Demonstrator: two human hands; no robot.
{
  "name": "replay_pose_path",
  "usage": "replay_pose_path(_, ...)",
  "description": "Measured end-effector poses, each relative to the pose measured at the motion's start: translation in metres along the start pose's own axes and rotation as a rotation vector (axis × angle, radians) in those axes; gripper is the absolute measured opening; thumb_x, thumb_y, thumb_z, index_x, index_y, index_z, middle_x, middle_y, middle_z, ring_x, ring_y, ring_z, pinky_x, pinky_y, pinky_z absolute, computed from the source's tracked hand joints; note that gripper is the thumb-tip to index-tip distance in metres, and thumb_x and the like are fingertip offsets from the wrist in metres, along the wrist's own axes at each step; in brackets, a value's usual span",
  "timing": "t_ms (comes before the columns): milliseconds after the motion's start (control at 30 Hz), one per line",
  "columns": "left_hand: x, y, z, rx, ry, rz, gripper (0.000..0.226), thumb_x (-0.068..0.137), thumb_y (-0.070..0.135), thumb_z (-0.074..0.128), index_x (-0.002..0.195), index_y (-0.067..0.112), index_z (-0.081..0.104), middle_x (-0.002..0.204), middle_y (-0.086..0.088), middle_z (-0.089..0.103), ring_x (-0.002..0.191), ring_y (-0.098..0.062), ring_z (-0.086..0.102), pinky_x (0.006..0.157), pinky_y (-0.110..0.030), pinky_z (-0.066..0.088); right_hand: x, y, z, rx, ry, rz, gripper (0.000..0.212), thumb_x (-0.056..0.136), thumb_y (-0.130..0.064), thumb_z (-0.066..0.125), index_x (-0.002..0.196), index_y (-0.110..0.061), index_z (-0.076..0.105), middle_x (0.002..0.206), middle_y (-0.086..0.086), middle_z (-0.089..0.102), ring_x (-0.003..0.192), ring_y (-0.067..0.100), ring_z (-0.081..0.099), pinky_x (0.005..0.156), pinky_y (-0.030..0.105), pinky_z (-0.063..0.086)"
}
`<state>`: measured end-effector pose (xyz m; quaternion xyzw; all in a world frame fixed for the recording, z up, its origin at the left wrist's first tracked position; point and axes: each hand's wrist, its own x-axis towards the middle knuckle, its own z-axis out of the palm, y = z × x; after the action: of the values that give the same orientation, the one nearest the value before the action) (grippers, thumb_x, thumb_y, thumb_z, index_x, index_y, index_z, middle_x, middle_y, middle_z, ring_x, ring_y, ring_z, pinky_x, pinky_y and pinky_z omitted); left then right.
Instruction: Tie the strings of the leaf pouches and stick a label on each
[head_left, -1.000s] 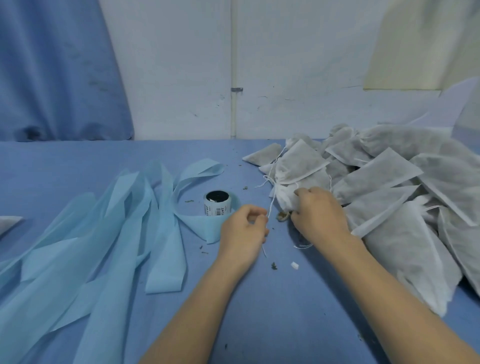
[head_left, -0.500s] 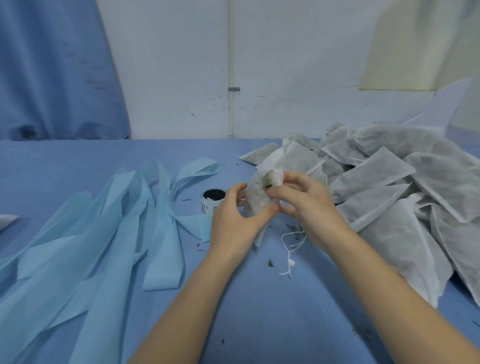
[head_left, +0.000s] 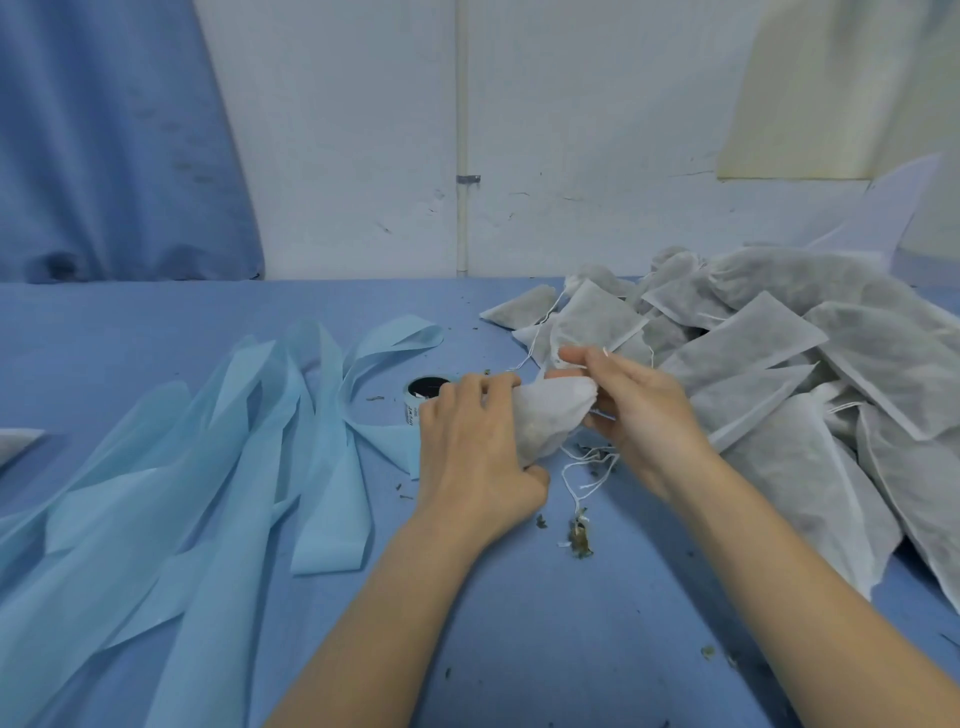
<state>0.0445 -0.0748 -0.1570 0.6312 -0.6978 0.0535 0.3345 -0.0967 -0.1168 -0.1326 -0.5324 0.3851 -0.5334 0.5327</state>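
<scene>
A white leaf pouch (head_left: 550, 415) is held between both hands just above the blue table. My left hand (head_left: 475, 447) grips its lower body from the left. My right hand (head_left: 634, 410) pinches its upper end from the right. The pouch's white strings (head_left: 587, 467) dangle loose below it, down to the table. A roll of labels (head_left: 423, 400) stands behind my left hand, partly hidden by it. Many more grey-white pouches (head_left: 779, 374) lie heaped at the right.
Long light-blue strips (head_left: 218, 467) sprawl over the left half of the blue table (head_left: 545, 623). Spilled leaf bits (head_left: 579, 540) lie under the strings. A white wall with a pipe (head_left: 462, 156) backs the table; a blue curtain (head_left: 104, 140) hangs at left.
One second ago the hands were low at the pile's edge with a string. They lifted one pouch clear, turned it on its side, and leaf bits now lie on the table below.
</scene>
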Motion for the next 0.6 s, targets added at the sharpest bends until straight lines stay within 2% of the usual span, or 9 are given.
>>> replay_pose_path(100, -0.002, 0.009, 0.000, -0.146, -0.003, 0.029, 0.071, 0.069, 0.031, 0.067, 0.133, 0.016, 0.040, 0.122, 0.003, 0.049, 0.113, -0.018, 0.041, 0.100, -0.026, 0.019, -0.003, -0.001, 0.004, 0.031, -0.084, 0.022, 0.022, 0.099, -0.025, 0.049, 0.098, -0.017, 0.069, 0.088, 0.002, 0.076, 0.080, 0.010, 0.070, 0.067, 0.019, 0.054)
replay_pose_path(167, -0.002, 0.015, -0.001, -0.275, 0.046, 0.023, 0.064, 0.074, 0.031, 0.067, 0.130, 0.015, 0.043, 0.116, 0.005, 0.054, 0.109, -0.016, 0.045, 0.101, -0.029, 0.027, -0.005, -0.001, 0.008, 0.029, -0.125, 0.031, 0.021, 0.098, -0.024, 0.051, 0.100, -0.016, 0.070, 0.088, 0.002, 0.076, 0.080, 0.011, 0.070, 0.066, 0.019, 0.054)
replay_pose_path(233, -0.002, 0.019, -0.003, -0.415, 0.061, -0.060, 0.059, 0.079, 0.032, 0.066, 0.130, 0.017, 0.041, 0.112, 0.006, 0.057, 0.107, -0.015, 0.049, 0.093, -0.027, 0.036, -0.007, -0.003, 0.010, -0.019, -0.142, 0.025, 0.021, 0.097, -0.025, 0.053, 0.100, -0.017, 0.072, 0.088, 0.001, 0.076, 0.079, 0.010, 0.070, 0.065, 0.019, 0.054)
replay_pose_path(333, -0.002, 0.022, -0.004, -0.536, -0.027, -0.247, 0.053, 0.081, 0.038, 0.062, 0.127, 0.025, 0.039, 0.094, 0.013, 0.060, 0.093, -0.012, 0.057, 0.067, -0.019, 0.040, -0.008, -0.002, 0.010, -0.189, -0.100, -0.024, 0.021, 0.097, -0.023, 0.055, 0.099, -0.014, 0.075, 0.082, -0.003, 0.075, 0.070, 0.003, 0.068, 0.059, 0.012, 0.049)
replay_pose_path(367, -0.003, 0.022, -0.005, -0.520, -0.055, -0.275, 0.049, 0.080, 0.042, 0.061, 0.123, 0.028, 0.041, 0.083, 0.013, 0.058, 0.086, -0.012, 0.058, 0.061, -0.019, 0.039, -0.007, 0.001, 0.009, -0.277, -0.078, -0.045, 0.022, 0.097, -0.024, 0.056, 0.098, -0.015, 0.076, 0.077, -0.003, 0.073, 0.065, 0.002, 0.065, 0.058, 0.011, 0.047)
replay_pose_path(433, -0.005, 0.022, -0.006, -0.431, -0.093, -0.252, 0.039, 0.081, 0.048, 0.057, 0.115, 0.031, 0.049, 0.073, 0.011, 0.056, 0.082, -0.015, 0.059, 0.062, -0.024, 0.042, -0.006, 0.006, 0.007, -0.453, -0.054, -0.072, 0.025, 0.096, -0.029, 0.056, 0.093, -0.016, 0.077, 0.068, 0.003, 0.065, 0.061, 0.007, 0.057, 0.061, 0.018, 0.044)
replay_pose_path(500, -0.005, 0.021, -0.008, -0.263, -0.081, -0.160, 0.033, 0.086, 0.051, 0.050, 0.112, 0.032, 0.056, 0.080, 0.005, 0.064, 0.087, -0.020, 0.059, 0.068, -0.029, 0.040, -0.005, 0.008, 0.005, -0.507, -0.019, -0.064, 0.028, 0.094, -0.033, 0.057, 0.082, -0.017, 0.076, 0.064, 0.008, 0.063, 0.060, 0.010, 0.055, 0.061, 0.023, 0.045)
replay_pose_path(600, -0.002, 0.018, -0.010, -0.081, -0.022, -0.035, 0.029, 0.095, 0.045, 0.040, 0.109, 0.032, 0.061, 0.088, -0.002, 0.067, 0.089, -0.023, 0.058, 0.069, -0.031, 0.033, -0.004, 0.005, 0.002, -0.699, 0.068, -0.056, 0.048, 0.092, -0.046, 0.057, 0.052, -0.022, 0.067, 0.047, -0.005, 0.060, 0.047, 0.006, 0.054, 0.055, 0.017, 0.043)
